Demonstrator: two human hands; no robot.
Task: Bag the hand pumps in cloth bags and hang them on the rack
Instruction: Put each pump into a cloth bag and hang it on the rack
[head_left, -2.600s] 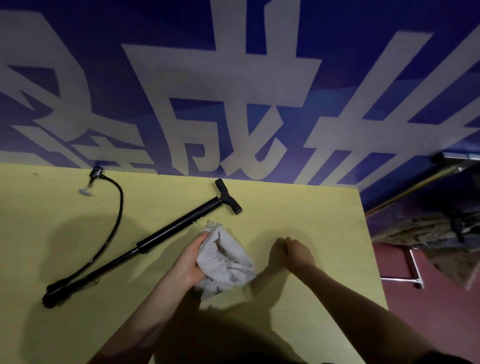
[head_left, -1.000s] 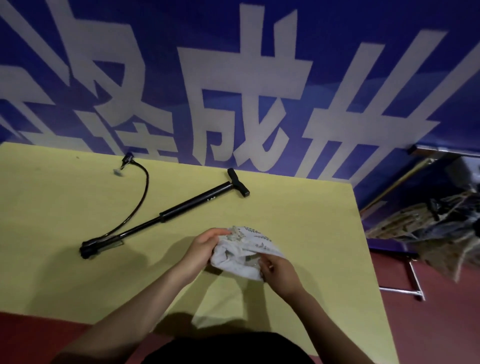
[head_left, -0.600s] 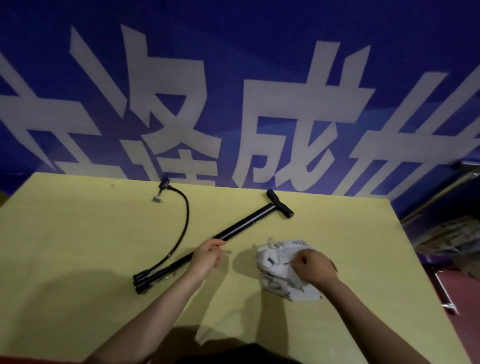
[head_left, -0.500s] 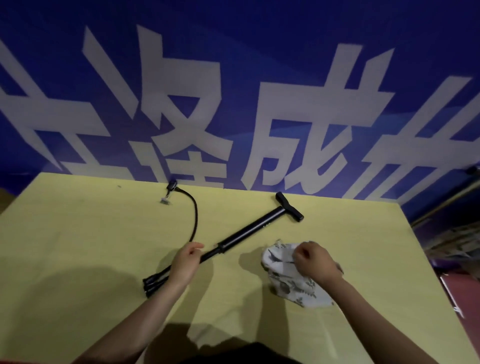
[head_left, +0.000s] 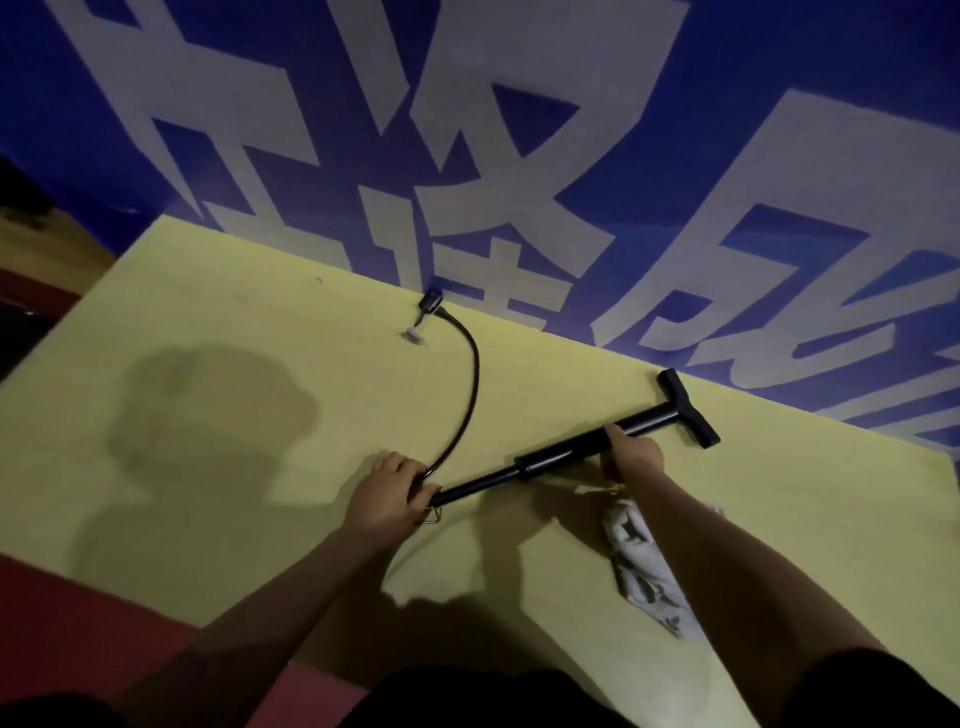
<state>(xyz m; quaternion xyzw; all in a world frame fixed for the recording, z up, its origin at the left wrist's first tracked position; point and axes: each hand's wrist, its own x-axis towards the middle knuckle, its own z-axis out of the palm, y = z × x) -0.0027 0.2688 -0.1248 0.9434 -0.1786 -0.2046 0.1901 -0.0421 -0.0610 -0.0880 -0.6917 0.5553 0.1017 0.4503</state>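
The left hand (head_left: 387, 493) grips the pump (head_left: 561, 457) at its bottom end. The right hand (head_left: 631, 454) grips its tube, above the bag (head_left: 641, 566).

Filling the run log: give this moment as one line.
step: pick up hand pump | left hand: grips base end | right hand: grips barrel | cloth bag: on table, under right forearm | bagged: no

The hand pump (head_left: 556, 460) lies aslant across the table (head_left: 208, 415) at mid-frame, handle toward the upper right. Its hose (head_left: 467, 384) curves up toward the banner (head_left: 519, 130) behind. The cloth bag (head_left: 644, 571) lies lower right.
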